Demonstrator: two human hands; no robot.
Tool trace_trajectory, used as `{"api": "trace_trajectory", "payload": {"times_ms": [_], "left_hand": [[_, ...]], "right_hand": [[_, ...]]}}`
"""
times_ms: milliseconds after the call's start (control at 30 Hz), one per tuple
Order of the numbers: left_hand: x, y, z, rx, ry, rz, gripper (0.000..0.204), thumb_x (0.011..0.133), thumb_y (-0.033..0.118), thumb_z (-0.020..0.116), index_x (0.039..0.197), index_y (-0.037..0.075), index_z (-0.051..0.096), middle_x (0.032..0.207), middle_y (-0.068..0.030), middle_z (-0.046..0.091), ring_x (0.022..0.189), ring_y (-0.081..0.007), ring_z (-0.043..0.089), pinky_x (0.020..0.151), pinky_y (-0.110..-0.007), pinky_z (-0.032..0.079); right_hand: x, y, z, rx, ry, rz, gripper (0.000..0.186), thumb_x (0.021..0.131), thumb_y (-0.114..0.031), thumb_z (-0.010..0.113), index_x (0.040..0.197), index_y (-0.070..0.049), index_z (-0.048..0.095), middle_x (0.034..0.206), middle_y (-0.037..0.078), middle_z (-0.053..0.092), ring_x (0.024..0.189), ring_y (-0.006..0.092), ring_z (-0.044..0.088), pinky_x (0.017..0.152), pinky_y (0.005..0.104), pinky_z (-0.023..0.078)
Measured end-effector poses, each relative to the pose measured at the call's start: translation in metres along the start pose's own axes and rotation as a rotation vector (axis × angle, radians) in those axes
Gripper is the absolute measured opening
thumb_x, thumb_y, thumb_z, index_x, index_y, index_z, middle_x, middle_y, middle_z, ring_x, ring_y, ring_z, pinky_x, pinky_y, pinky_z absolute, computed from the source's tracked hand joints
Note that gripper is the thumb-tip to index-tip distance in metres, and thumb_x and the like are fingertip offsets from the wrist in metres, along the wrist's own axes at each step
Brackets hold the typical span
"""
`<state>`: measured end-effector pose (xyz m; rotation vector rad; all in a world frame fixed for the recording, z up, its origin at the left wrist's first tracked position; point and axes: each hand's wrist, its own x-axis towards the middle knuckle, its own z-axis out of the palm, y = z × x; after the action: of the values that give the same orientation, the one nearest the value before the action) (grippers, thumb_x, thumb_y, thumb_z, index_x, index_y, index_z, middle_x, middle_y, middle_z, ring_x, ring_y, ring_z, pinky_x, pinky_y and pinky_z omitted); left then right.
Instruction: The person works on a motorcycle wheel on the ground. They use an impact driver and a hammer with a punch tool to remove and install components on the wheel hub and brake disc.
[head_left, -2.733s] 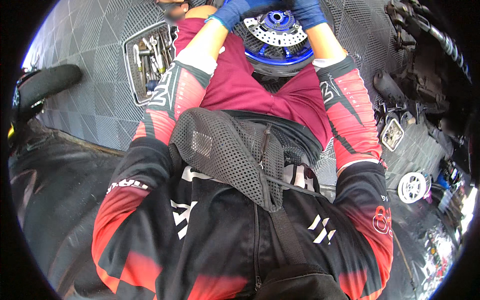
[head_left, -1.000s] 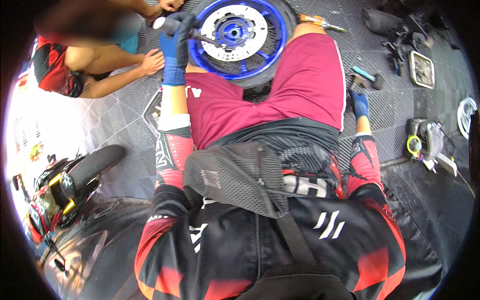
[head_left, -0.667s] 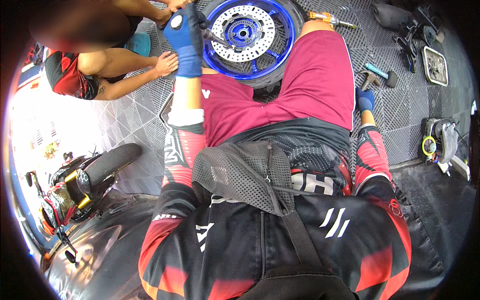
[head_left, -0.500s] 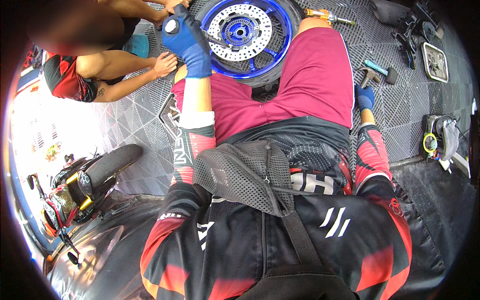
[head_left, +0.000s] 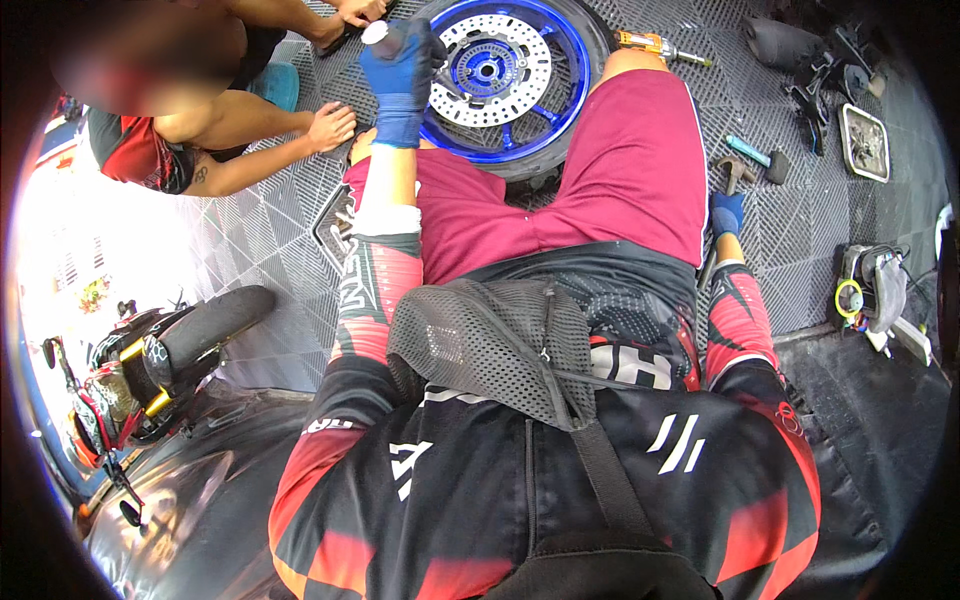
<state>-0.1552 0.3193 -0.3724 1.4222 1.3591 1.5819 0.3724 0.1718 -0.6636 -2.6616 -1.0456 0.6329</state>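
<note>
My left hand (head_left: 398, 88), in a blue glove, is closed around a hand tool with a round silvery end (head_left: 375, 33). It is raised over the left side of a motorcycle wheel (head_left: 583, 78), whose blue rim and drilled silver brake disc (head_left: 537, 86) face up between my legs. The hand hides the tool's working end. My right hand (head_left: 728, 212), also gloved in blue, is low beside my right thigh. Just beyond it lies a hammer with a brownish head (head_left: 738, 171); the glove's fingers are too hidden to tell whether it holds anything.
Another person's hand (head_left: 332, 127) rests near my left knee. An orange power tool (head_left: 645, 45) lies by my right knee. On the right are a teal-handled mallet (head_left: 776, 168), a tray of small parts (head_left: 846, 140) and black motorcycle parts (head_left: 812, 100). A motorcycle (head_left: 150, 370) stands at left.
My left hand has moved a little right, toward the wheel. The dark shaft that reached from it to the brake disc is now hidden. The view has shifted slightly.
</note>
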Motion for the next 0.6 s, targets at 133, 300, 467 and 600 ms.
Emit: {"api": "trace_trajectory", "payload": {"times_ms": [133, 300, 467, 600], "left_hand": [[0.003, -0.003, 0.016, -0.011, 0.035, 0.081, 0.027, 0.091, 0.017, 0.065, 0.068, 0.004, 0.058, 0.056, -0.0038, 0.059, 0.045, -0.0091, 0.052, 0.044, -0.024, 0.04], [0.014, -0.04, 0.011, 0.112, 0.189, 0.219, 0.024, 0.089, 0.01, 0.065, 0.067, 0.004, 0.058, 0.055, -0.0037, 0.058, 0.046, -0.0097, 0.054, 0.045, -0.025, 0.042], [0.0, -0.022, -0.002, 0.236, 0.242, 0.219, 0.017, 0.085, 0.01, 0.068, 0.072, 0.001, 0.064, 0.062, 0.0, 0.062, 0.055, -0.0079, 0.057, 0.05, -0.025, 0.043], [-0.008, -0.006, 0.0, 0.167, 0.256, 0.058, 0.021, 0.084, 0.02, 0.071, 0.074, 0.002, 0.065, 0.062, -0.0048, 0.065, 0.057, -0.0121, 0.061, 0.053, -0.031, 0.047]], "right_hand": [[-0.01, 0.005, -0.005, -0.087, -0.043, 0.006, 0.051, 0.086, -0.04, 0.057, 0.114, 0.003, 0.059, 0.113, 0.034, 0.063, 0.107, 0.0486, 0.061, 0.091, 0.0524, 0.049], [-0.01, 0.004, -0.048, -0.122, -0.085, -0.103, 0.055, 0.083, -0.04, 0.062, 0.116, 0.004, 0.061, 0.112, 0.033, 0.064, 0.107, 0.0472, 0.062, 0.091, 0.0499, 0.05], [-0.046, -0.077, -0.128, -0.008, -0.189, -0.24, 0.047, 0.087, -0.042, 0.064, 0.112, -0.003, 0.059, 0.086, 0.023, 0.068, 0.073, 0.0352, 0.068, 0.069, 0.0446, 0.054], [-0.131, -0.221, -0.216, 0.082, -0.419, -0.404, 0.039, 0.097, -0.04, 0.058, 0.113, -0.006, 0.052, 0.071, 0.017, 0.059, 0.047, 0.023, 0.058, 0.048, 0.0399, 0.045]]}}
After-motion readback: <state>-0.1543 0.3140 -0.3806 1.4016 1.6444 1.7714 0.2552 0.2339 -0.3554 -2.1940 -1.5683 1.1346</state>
